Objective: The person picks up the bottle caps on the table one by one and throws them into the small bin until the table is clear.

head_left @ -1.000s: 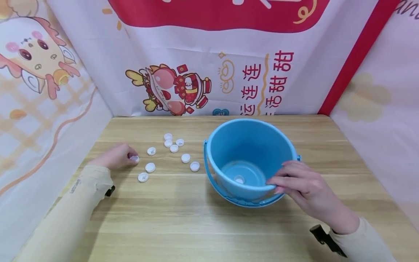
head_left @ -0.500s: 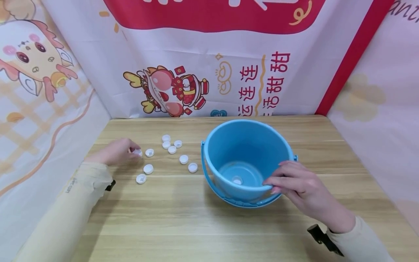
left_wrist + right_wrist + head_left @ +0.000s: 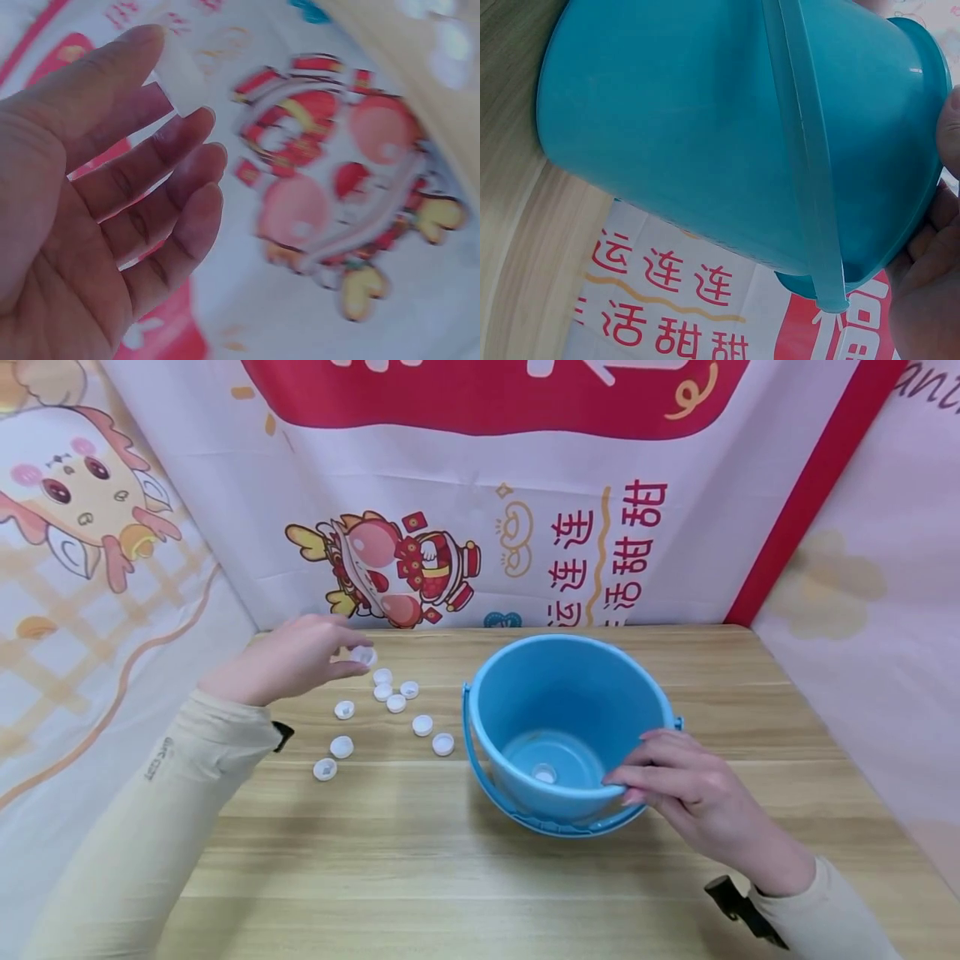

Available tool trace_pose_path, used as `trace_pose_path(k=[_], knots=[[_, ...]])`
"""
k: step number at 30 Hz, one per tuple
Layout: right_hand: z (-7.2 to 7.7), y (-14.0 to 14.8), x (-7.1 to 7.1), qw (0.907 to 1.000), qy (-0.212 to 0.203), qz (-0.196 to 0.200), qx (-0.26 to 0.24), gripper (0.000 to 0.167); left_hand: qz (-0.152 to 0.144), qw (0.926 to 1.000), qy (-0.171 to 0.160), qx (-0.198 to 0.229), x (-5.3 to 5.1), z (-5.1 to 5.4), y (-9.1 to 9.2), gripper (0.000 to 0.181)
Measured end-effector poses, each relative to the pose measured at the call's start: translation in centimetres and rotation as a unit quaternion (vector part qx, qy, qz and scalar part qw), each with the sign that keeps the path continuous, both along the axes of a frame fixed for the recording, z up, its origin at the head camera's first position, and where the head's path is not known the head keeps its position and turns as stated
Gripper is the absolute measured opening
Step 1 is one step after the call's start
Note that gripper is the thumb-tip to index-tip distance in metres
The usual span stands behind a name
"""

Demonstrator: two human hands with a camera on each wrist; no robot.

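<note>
Pinched between thumb and fingers of my left hand (image 3: 300, 656) is a white bottle cap (image 3: 181, 79), raised above the back left of the table. My right hand (image 3: 697, 789) grips the near right rim of a blue bucket (image 3: 570, 647), thumb outside and fingers over the edge. One white cap (image 3: 544, 772) lies on the bucket's floor. Several more white caps are scattered left of the bucket, among them a cap (image 3: 443, 744) closest to it and a cap (image 3: 325, 769) nearest the front. In the right wrist view the bucket's handle (image 3: 810, 150) hangs down its side.
The wooden table (image 3: 420, 885) runs back to a printed cloth backdrop (image 3: 420, 460). More printed cloth (image 3: 97, 635) stands along the left side, and pale cloth (image 3: 870, 635) along the right.
My left hand has picked the cap up off the table and carried it upward, to the back and right. The right hand keeps its hold on the bucket rim.
</note>
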State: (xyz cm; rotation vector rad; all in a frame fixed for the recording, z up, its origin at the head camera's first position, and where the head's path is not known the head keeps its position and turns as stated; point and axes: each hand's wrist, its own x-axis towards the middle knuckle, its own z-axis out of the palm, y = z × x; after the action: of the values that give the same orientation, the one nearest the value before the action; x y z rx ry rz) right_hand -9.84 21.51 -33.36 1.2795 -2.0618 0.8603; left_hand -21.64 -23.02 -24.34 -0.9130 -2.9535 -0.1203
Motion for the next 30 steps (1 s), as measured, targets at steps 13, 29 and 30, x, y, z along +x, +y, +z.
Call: trace_pose_path(k=[13, 29, 30], knots=[[0.1, 0.0, 0.0, 1.0, -0.003, 0.001, 0.0, 0.034, -0.129, 0.9916, 0.01, -0.005, 1.4, 5.6, 8.9, 0.042], [0.0, 0.0, 0.1, 1.0, -0.001, -0.001, 0.001, 0.035, -0.18, 0.983, -0.034, -0.006, -0.5, 7.8, 16.0, 0.043], [0.0, 0.0, 0.1, 1.0, -0.001, -0.001, 0.001, 0.035, -0.183, 0.9824, -0.035, -0.008, -0.6, 7.9, 16.3, 0.043]])
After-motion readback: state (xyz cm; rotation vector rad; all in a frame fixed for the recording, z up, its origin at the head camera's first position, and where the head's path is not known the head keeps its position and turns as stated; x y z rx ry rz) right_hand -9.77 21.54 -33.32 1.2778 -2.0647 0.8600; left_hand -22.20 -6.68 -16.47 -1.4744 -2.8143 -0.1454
